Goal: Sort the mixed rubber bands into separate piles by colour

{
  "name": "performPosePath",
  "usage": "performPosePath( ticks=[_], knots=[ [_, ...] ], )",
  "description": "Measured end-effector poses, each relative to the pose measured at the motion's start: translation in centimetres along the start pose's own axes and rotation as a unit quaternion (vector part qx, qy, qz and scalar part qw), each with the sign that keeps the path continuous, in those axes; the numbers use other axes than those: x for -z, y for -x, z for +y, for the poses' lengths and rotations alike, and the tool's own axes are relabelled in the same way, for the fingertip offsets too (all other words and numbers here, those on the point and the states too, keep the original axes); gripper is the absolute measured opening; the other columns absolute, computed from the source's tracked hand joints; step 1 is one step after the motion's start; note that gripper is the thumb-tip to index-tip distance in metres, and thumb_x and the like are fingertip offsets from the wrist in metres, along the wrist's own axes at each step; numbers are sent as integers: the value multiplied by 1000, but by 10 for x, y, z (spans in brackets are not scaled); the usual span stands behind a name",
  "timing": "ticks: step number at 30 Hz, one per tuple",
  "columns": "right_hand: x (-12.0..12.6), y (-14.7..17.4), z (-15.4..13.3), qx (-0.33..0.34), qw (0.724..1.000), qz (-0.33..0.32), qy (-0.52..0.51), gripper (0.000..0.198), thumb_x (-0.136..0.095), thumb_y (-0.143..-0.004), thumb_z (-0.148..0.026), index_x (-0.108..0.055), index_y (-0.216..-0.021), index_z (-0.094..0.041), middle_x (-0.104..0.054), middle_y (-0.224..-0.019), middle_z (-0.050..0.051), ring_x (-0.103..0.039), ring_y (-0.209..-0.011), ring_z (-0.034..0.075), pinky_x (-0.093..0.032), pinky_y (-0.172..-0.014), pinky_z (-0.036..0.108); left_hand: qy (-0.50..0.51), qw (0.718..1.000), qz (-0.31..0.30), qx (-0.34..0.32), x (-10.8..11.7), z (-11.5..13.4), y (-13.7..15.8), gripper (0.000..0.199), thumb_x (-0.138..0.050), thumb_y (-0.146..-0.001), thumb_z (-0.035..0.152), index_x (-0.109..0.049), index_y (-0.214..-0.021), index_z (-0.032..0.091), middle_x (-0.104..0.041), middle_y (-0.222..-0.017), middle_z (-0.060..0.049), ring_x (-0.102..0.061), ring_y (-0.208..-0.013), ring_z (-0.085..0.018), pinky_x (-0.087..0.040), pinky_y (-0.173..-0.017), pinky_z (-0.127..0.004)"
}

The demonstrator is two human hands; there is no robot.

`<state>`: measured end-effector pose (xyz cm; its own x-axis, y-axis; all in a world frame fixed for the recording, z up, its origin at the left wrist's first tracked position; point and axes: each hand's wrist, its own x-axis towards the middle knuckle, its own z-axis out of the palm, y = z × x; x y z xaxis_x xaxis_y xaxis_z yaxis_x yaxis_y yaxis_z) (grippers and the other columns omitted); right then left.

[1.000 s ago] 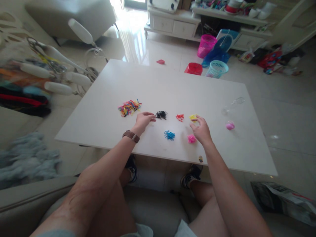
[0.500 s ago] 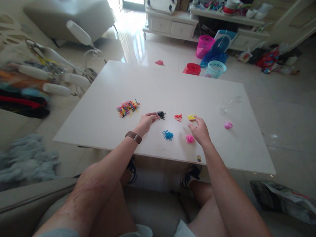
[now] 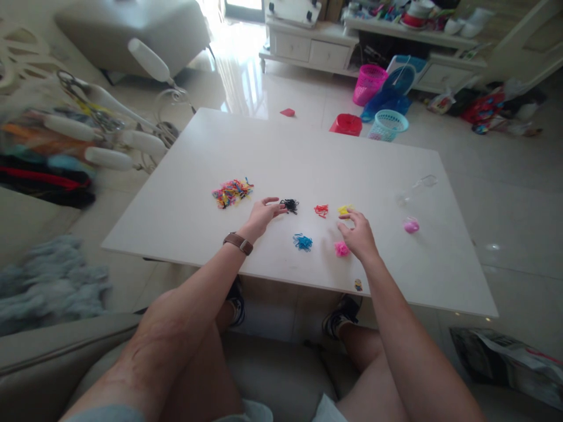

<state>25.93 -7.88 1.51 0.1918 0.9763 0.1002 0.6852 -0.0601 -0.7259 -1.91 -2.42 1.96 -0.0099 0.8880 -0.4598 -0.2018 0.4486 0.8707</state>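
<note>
My left hand (image 3: pixel 264 215) reaches to the edge of a pile of black rubber bands (image 3: pixel 291 205), its fingers apart and fingertips at the pile's left side. Thumb and fingers of my right hand (image 3: pixel 358 233) are spread over the near side of a yellow pile of bands (image 3: pixel 345 210), which they partly cover. Between the hands lie a small red pile (image 3: pixel 321 210) and, closer to me, a blue pile (image 3: pixel 303 242). A pink pile (image 3: pixel 342 249) sits just below my right hand. Farther left is a mixed-colour heap of bands (image 3: pixel 232 192).
All piles lie on a white table (image 3: pixel 281 146). Toward its right side are a pink-purple round item (image 3: pixel 411 225) and a clear plastic object (image 3: pixel 422 183). A small cartoon sticker (image 3: pixel 358 285) is at the near edge. Baskets, including a light blue one (image 3: pixel 389 125), stand beyond the far edge.
The fingers of my left hand have spread a little at the black pile. My right hand stays by the yellow pile. The whole view has shifted slightly.
</note>
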Motion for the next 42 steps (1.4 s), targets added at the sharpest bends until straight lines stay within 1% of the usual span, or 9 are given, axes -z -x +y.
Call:
performPosePath(
  ticks=[4, 7, 9, 11, 13, 16, 23, 31, 42],
  knots=[
    [1, 0, 0, -2, 1000, -2, 1, 20, -64, -76, -32, -71, -92, -22, -62, -134, 12, -53, -128, 32, -40, -112, 57, -139, 989, 30, -31, 13, 2, -4, 43, -63, -77, 14, -56, -119, 12, -71, -109, -14, -74, -89, -19, -54, -82, -29],
    [1, 1, 0, 1, 1000, 0, 0, 19, -64, -76, -33, -72, -91, -23, -62, -132, 12, -54, -127, 32, -40, -111, 58, -272, 959, 61, -51, 27, 2, -7, 57, -62, -78, 19, -48, -133, 12, -66, -124, -18, -70, -104, -25, -53, -87, -34],
    [1, 1, 0, 3, 1000, 1, 2, 19, -64, -76, -33, -72, -91, -23, -62, -131, 12, -54, -126, 32, -41, -111, 58, -379, 918, 99, -65, 36, 1, -8, 66, -63, -79, 25, -44, -140, 10, -56, -138, -23, -59, -126, -31, -47, -101, -39],
    [1, 2, 0, 3, 1000, -1, 5, 20, -64, -76, -33, -72, -91, -23, -62, -131, 12, -54, -126, 32, -41, -111, 58, -486, 861, 136, -58, 43, -1, -7, 79, -66, -79, 34, -37, -147, 5, -40, -152, -28, -37, -145, -37, -34, -116, -44],
    [1, 2, 0, 2, 1000, -2, 6, 20, -64, -76, -33, -72, -92, -23, -62, -130, 12, -55, -125, 32, -41, -111, 58, -560, 814, 151, -26, 49, -4, -6, 93, -66, -79, 42, -29, -153, 0, -23, -161, -32, -18, -152, -43, -21, -122, -49],
    [0, 3, 1, 1, 1000, -2, 6, 20, -64, -76, -34, -72, -91, -23, -62, -129, 12, -55, -124, 33, -41, -110, 58, -604, 785, 134, 27, 56, -7, -4, 103, -63, -80, 49, -19, -156, -5, -11, -164, -34, -8, -154, -45, -13, -123, -50],
    [-2, 4, 0, -7, 1000, -8, 11, 21, -63, -76, -34, -72, -92, -23, -62, -128, 12, -54, -124, 33, -42, -109, 59, -620, 772, 131, 49, 62, -6, -6, 103, -59, -82, 52, -17, -158, -3, -7, -165, -33, -6, -155, -43, -14, -123, -49],
    [-3, 4, 4, 2, 1000, -7, 10, 22, -64, -76, -35, -73, -92, -23, -63, -125, 11, -54, -123, 33, -43, -108, 57, -610, 780, 141, 26, 62, -5, -5, 100, -61, -79, 51, -23, -157, 2, -19, -164, -29, -16, -153, -42, -18, -122, -49],
    [-5, 5, 3, -1, 1000, -20, 15, 23, -62, -77, -36, -73, -93, -23, -62, -124, 12, -54, -122, 33, -43, -107, 57, -593, 788, 161, 39, 69, -7, -15, 102, -61, -77, 52, -21, -157, 3, -23, -163, -27, -12, -154, -43, -19, -122, -51]
  ],
)
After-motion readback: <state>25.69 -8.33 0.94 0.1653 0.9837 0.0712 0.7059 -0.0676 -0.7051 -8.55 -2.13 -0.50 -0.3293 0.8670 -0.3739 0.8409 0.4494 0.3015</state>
